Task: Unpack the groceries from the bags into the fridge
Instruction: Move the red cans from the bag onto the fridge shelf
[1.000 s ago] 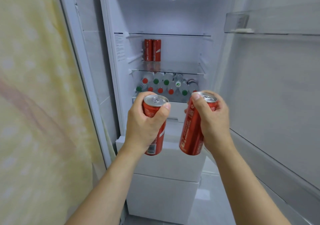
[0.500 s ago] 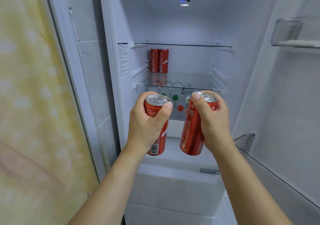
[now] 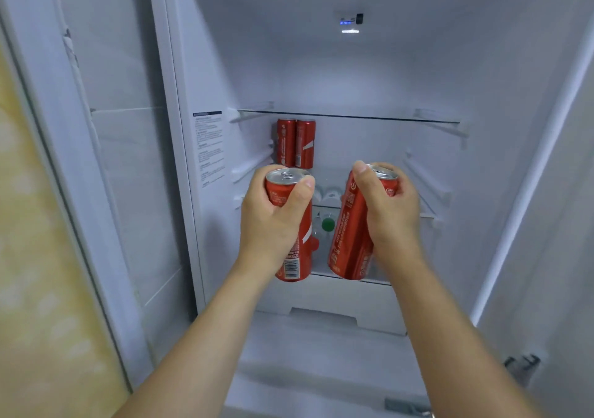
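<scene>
Far left: yellow patterned curtain (image 3: pixel 38 257) is filling the edge of view. Next to it, a white tiled wall (image 3: pixel 128 160) is running back beside the fridge (image 3: pixel 321 74), which is standing open, white inside, with a small light and display (image 3: pixel 350 24) glowing on the back wall. A label sticker (image 3: pixel 208 147) is sitting on the left inner wall.

Left hand (image 3: pixel 273 225) is wrapping a red can (image 3: pixel 297 257), thumb across the front near the rim; can is upright, held in the air in front of the shelves. Behind and above it, two more red cans (image 3: pixel 295 143) are standing side by side, touching, at the back left of the middle glass shelf (image 3: pixel 424 192), under the upper glass shelf (image 3: pixel 353 116).

Between the hands, bottles with a green cap (image 3: pixel 328 224) are lying on the shelf below; count unclear.

Right hand (image 3: pixel 389 212) is gripping a second red can (image 3: pixel 350 237) near the top, can tilting slightly, also in the air.

Far right: the open fridge door (image 3: pixel 553 225).
</scene>
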`<state>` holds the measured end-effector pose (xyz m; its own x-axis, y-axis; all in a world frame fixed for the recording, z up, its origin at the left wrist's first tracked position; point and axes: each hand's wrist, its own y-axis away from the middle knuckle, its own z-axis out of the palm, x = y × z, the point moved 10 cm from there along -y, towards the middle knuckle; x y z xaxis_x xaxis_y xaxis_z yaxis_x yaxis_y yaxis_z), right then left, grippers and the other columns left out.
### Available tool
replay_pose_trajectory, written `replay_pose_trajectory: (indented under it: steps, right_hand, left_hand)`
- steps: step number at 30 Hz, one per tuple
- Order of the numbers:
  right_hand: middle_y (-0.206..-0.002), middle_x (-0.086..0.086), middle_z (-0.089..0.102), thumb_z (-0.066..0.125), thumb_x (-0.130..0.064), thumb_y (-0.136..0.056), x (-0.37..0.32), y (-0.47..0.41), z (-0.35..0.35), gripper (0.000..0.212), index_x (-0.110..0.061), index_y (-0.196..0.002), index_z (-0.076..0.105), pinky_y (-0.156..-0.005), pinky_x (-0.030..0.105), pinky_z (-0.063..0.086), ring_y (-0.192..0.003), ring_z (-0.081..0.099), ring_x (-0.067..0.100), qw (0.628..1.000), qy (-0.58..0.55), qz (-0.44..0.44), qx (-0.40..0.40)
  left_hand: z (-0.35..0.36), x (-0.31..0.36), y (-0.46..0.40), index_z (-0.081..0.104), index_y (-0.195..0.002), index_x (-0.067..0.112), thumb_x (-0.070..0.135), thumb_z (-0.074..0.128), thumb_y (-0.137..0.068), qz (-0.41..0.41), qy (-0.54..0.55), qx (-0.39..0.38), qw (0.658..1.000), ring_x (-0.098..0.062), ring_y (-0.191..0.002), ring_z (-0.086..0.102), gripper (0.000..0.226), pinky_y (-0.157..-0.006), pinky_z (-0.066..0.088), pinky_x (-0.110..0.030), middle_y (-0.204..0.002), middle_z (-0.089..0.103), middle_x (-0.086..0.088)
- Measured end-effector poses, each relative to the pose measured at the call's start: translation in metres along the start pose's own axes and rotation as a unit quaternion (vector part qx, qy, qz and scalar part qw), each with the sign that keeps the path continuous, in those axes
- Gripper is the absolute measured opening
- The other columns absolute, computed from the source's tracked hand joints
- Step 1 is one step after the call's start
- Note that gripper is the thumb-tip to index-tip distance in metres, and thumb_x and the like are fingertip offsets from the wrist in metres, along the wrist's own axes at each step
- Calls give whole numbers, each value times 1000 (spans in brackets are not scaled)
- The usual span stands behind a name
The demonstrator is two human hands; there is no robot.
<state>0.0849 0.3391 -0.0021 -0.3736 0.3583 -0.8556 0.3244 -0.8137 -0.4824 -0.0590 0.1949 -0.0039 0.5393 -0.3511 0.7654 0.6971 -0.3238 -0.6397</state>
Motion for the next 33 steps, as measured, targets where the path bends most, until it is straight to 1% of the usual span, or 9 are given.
replay_pose_trajectory:
  steps: [3,7,10,14,19,23,26,28,33]
  right_hand:
    - [-79,-10,68,73,-48,-79,12,-29,10,25,-29,-90,62,-74,35,58,-75,68,10,1000,3,6,-9]
    - [-85,-1,71,72,-52,-76,27,-61,23,22,-34,-82,61,-74,39,58,-79,70,18,1000,9,13,-13]
    - [-81,-7,67,70,-49,-80,37,-81,30,24,-29,-86,59,-66,29,52,-72,65,9,1000,25,18,-4]
    - [-83,-12,62,68,-48,-83,44,-106,36,23,-31,-91,53,-60,18,44,-70,60,0,999,53,8,4]
    - [-83,-12,60,67,-47,-84,51,-135,46,27,-31,-96,50,-51,7,43,-62,59,-10,998,68,-19,3]
    - [-88,-12,59,66,-52,-83,63,-155,48,37,-28,-106,49,-63,16,43,-74,59,-1,995,96,-31,7]
    - [-97,-9,60,65,-52,-84,80,-167,47,45,-25,-115,47,-67,19,44,-84,61,5,994,100,-31,7]
    - [-98,-8,59,63,-53,-85,89,-174,47,47,-24,-117,46,-67,19,44,-85,60,6,993,111,-32,7]
    - [-98,-11,56,56,-56,-87,102,-195,48,51,-23,-123,43,-64,16,41,-84,57,2,986,152,-63,3]
  left_hand:
    - [9,-11,-21,58,-95,29,35,71,-86,3,-17,19,1000,4,-77,64,17,-66,47,-9,-82,66,28]
    - [15,-27,-47,54,-107,28,49,70,-81,-9,-25,42,999,1,-81,67,36,-74,54,-25,-91,68,18]
    - [22,-34,-68,51,-110,23,42,70,-84,-7,-16,52,998,2,-80,66,38,-72,53,-21,-90,68,12]
    - [36,-38,-92,48,-112,17,36,69,-87,11,-5,48,999,6,-76,64,38,-63,49,-11,-88,65,11]
    - [61,-54,-120,42,-117,22,45,64,-88,33,-23,11,999,3,-81,65,43,-66,51,-11,-97,64,10]
    - [75,-79,-136,38,-121,27,56,60,-85,30,-42,-6,999,-2,-88,65,51,-72,55,-17,-107,62,7]
    - [86,-101,-146,36,-122,28,55,60,-87,23,-57,-23,998,-4,-91,63,51,-77,55,-24,-108,60,6]
    - [93,-112,-151,35,-127,26,53,59,-89,21,-75,-32,996,-1,-91,61,52,-77,52,-22,-109,59,8]
    - [112,-127,-165,33,-132,24,53,55,-91,30,-89,-48,994,2,-94,57,56,-71,44,-6,-111,55,9]
